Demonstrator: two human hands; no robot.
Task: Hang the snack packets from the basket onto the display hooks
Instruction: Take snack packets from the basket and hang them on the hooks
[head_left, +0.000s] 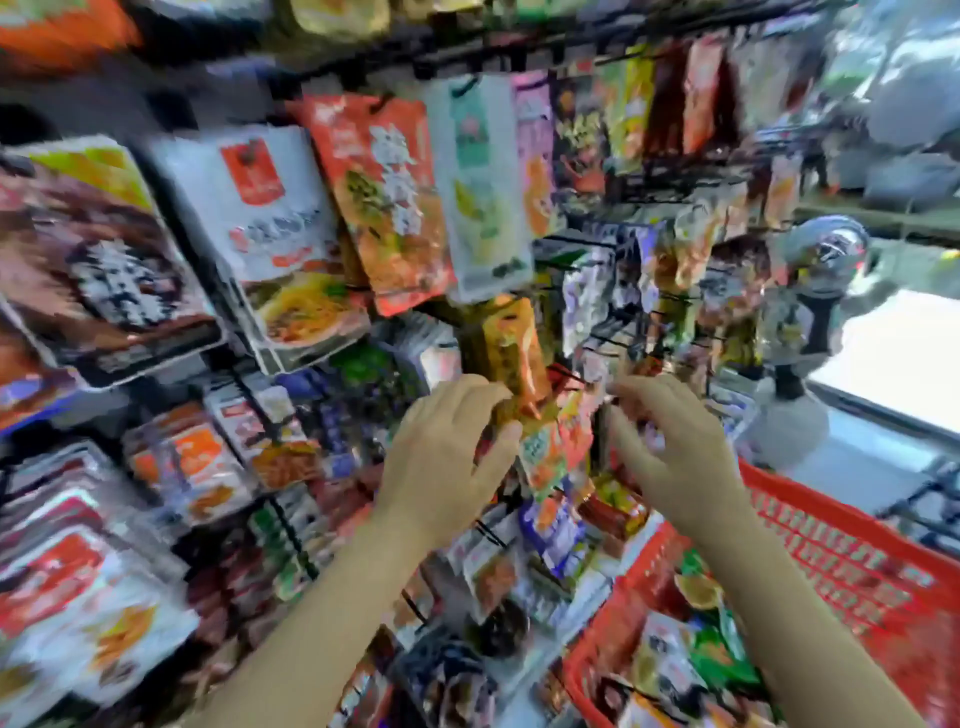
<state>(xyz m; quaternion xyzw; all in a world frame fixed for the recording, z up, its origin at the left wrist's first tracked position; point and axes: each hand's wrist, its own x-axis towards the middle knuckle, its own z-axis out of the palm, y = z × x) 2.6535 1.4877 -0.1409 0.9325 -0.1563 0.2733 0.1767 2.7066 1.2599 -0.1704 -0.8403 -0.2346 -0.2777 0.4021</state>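
Your left hand (447, 457) pinches the orange snack packet (519, 364) just left of the red basket (841, 551); your right hand (675, 447) hovers beside it, fingers loosely curled; packet glossy, blurred.

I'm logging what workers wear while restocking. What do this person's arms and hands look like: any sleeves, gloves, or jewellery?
Both forearms are bare up to the frame's lower edge, no sleeves showing. The left hand and right hand wear no gloves. No watch, ring or bracelet shows, though the picture is blurred.
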